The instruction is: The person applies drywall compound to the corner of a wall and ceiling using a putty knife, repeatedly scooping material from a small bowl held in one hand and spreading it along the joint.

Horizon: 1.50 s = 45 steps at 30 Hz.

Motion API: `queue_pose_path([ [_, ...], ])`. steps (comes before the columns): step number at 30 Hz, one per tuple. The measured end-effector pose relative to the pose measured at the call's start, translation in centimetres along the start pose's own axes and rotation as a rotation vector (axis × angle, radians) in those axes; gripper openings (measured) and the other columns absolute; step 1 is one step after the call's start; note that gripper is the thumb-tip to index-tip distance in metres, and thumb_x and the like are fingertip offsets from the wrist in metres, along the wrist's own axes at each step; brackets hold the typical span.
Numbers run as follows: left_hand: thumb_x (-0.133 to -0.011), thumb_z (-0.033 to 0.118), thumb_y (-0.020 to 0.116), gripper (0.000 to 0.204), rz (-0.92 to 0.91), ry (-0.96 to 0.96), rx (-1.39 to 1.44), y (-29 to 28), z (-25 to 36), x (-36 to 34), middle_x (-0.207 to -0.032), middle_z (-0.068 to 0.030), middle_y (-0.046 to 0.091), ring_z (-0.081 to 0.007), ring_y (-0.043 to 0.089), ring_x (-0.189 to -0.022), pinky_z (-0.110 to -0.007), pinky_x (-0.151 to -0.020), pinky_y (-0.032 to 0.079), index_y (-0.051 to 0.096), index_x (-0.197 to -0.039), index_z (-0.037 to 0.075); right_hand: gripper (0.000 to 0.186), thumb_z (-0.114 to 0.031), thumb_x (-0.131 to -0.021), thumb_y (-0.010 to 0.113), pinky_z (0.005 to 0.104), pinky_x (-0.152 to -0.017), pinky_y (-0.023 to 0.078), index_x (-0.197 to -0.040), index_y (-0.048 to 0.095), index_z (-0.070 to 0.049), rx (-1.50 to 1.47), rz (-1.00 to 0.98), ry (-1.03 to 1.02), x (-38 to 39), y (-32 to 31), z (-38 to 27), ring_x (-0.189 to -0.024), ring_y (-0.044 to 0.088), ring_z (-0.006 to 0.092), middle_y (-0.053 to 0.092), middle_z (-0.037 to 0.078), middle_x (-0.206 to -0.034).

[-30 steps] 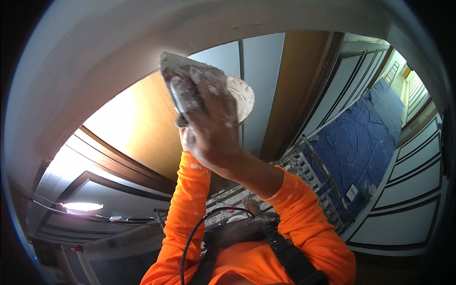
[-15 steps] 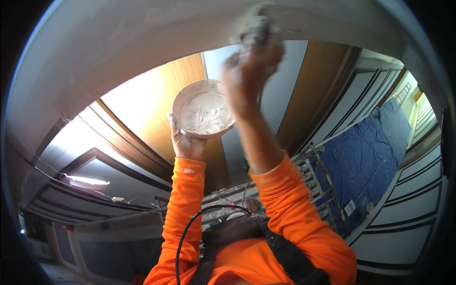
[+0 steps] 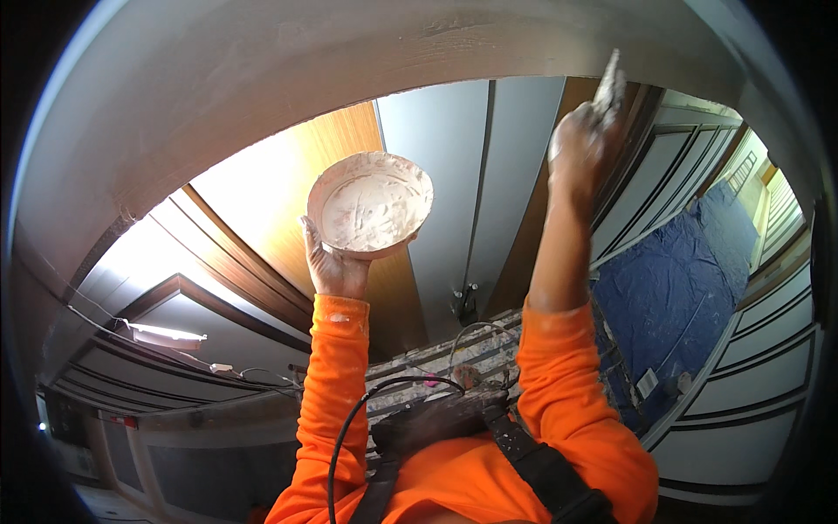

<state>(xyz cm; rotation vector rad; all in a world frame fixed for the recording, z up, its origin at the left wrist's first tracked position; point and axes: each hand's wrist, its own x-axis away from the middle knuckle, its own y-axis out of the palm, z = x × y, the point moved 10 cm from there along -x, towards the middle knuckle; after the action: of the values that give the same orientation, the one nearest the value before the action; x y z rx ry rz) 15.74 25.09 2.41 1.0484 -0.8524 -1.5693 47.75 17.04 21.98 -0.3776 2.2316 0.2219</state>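
My left hand [image 3: 339, 272] is closed on the lower side of a round, pale bowl [image 3: 422, 194], holding it up and tilted toward me. Soft white putty [image 3: 371, 210] covers the inside of the bowl. Higher up and to the right is my right hand [image 3: 578, 148], its skin whitened with putty. It is closed around a putty-smeared scraper [image 3: 610, 86], seen nearly edge-on with its tip pointing up; part of its outline blurs. The tip overlaps the lower edge of the grey plastered surface [image 3: 367, 65] in view; whether they touch, I cannot tell.
Below my arms lies a putty-spattered slatted platform [image 3: 410, 371]. Blue sheeting [image 3: 668, 301] covers the floor at right, beside white panelling [image 3: 751, 393]. A lit lamp [image 3: 166, 336] hangs on a cable at left. A black cable [image 3: 345, 428] loops beside my left sleeve.
My right hand has swung right and slightly down, away from the plastered surface above the bowl. The bowl has shifted a little in my left hand's hold and shows fully.
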Motion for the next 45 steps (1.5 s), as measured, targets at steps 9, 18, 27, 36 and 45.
queue_pose_path([
  [9,-0.09,0.052,0.044,0.062,0.003,-0.012,0.0,0.1,-0.8,-0.3,-0.134,-0.011,0.043,-0.0291,0.042,-0.122,-0.048,-0.101,0.035,0.036,-0.134,0.009,0.06,0.0,-0.069,0.056,0.0501,-0.09,0.04,-0.127,0.04,0.006,-0.047,-0.023,-0.237,4.9,5.5,-8.2,-0.103,0.048,0.0419,0.043,0.029,-0.119],
  [18,-0.092,0.045,0.041,0.06,-0.146,0.214,-0.089,1.7,4.0,1.3,-0.135,-0.0133,0.042,-0.0293,0.042,-0.122,-0.043,-0.104,0.033,0.032,-0.137,0.007,0.062,-0.006,-0.069,0.063,0.0614,-0.094,0.03,-0.127,0.043,0.002,-0.234,-0.336,-0.25,16.4,8.2,-21.3,-0.114,0.038,0.0494,0.036,0.033,-0.125],
  [27,-0.092,0.039,0.043,0.056,0.057,0.268,0.139,-5.4,9.5,10.4,-0.132,-0.0163,0.045,-0.0318,0.043,-0.121,-0.046,-0.103,0.034,0.035,-0.134,0.002,0.039,-0.005,-0.077,0.053,0.0372,-0.086,0.046,-0.116,0.054,0.001,-1.158,-1.188,0.316,26.1,8.2,-18.1,-0.098,0.057,0.0283,0.058,0.017,-0.107],
  [36,-0.083,0.03,0.053,0.06,0.437,0.568,0.068,-13.7,16.9,28.3,-0.131,-0.0187,0.045,-0.0338,0.047,-0.118,-0.053,-0.098,0.039,0.036,-0.133,0.002,0.041,-0.008,-0.081,0.051,0.0453,-0.09,0.047,-0.121,0.047,0.001,-1.282,-1.107,1.447,34.9,6.9,-13.6,-0.105,0.056,0.028,0.054,0.017,-0.12],
  [45,-0.081,0.041,0.054,0.068,0.676,0.756,-0.359,-14.8,30.0,46.0,-0.138,-0.0158,0.037,-0.0347,0.037,-0.125,-0.057,-0.103,0.03,0.033,-0.137,0.008,0.044,-0.006,-0.088,0.042,0.0523,-0.095,0.038,-0.128,0.035,0.009,-1.553,-1.238,1.405,37.2,4.0,-10.2,-0.117,0.046,0.0375,0.045,0.027,-0.127],
])
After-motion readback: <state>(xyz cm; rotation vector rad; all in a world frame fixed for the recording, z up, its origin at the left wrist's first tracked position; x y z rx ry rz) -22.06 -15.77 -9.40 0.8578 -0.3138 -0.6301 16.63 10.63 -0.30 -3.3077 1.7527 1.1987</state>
